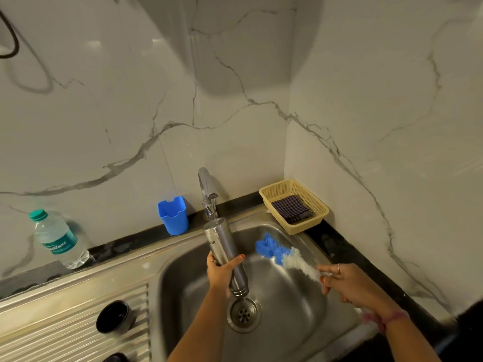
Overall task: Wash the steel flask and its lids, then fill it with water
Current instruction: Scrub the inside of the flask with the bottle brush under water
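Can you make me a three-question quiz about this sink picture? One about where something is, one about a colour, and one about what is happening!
1. Where is the checked cloth?
A. In the sink
B. In the yellow basket
C. On the tap

2. What colour is the cap of the plastic water bottle?
A. Green
B. Red
C. Black

3. What is the flask doing?
A. Lying on the drainboard
B. Standing capped by the wall
C. Held under the running tap

Answers:
1 B, the checked cloth lies inside the yellow basket in the corner.
2 A, the plastic water bottle wears a green cap.
3 C, the left hand grips the steel flask with its open mouth under water from the tap, while the right hand holds the bottle brush.
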Motion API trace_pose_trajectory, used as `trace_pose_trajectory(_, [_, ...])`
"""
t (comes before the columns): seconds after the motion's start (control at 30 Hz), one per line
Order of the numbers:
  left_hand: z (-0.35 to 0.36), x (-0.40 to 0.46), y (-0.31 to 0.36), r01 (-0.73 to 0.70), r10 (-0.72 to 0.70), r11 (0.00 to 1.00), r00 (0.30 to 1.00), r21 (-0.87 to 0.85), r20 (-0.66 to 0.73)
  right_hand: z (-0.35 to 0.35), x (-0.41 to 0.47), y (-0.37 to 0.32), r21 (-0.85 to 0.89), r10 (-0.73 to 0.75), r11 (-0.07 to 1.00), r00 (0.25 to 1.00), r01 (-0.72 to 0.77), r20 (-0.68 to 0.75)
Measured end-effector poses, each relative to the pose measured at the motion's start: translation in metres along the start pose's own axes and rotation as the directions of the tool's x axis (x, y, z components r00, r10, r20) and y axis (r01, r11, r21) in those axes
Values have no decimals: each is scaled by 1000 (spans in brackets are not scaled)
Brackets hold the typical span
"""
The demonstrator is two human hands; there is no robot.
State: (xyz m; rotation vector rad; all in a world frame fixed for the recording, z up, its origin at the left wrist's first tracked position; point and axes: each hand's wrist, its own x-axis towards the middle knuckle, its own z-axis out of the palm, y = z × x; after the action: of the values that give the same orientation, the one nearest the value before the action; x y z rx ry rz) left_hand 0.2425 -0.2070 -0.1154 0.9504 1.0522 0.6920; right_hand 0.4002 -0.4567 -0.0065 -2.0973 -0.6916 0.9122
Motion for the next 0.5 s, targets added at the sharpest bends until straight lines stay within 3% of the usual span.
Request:
trace_pose_trajectory(0.23, [-19, 8, 8, -69, 78, 984, 996, 164, -47, 10, -3, -2, 5, 2, 1000, 1000, -2, 5])
trace_pose_trajectory(0.5, [-19, 17, 19, -109, 116, 974, 993, 200, -26, 15, -4, -1, 16, -17, 1000, 1000, 18, -17])
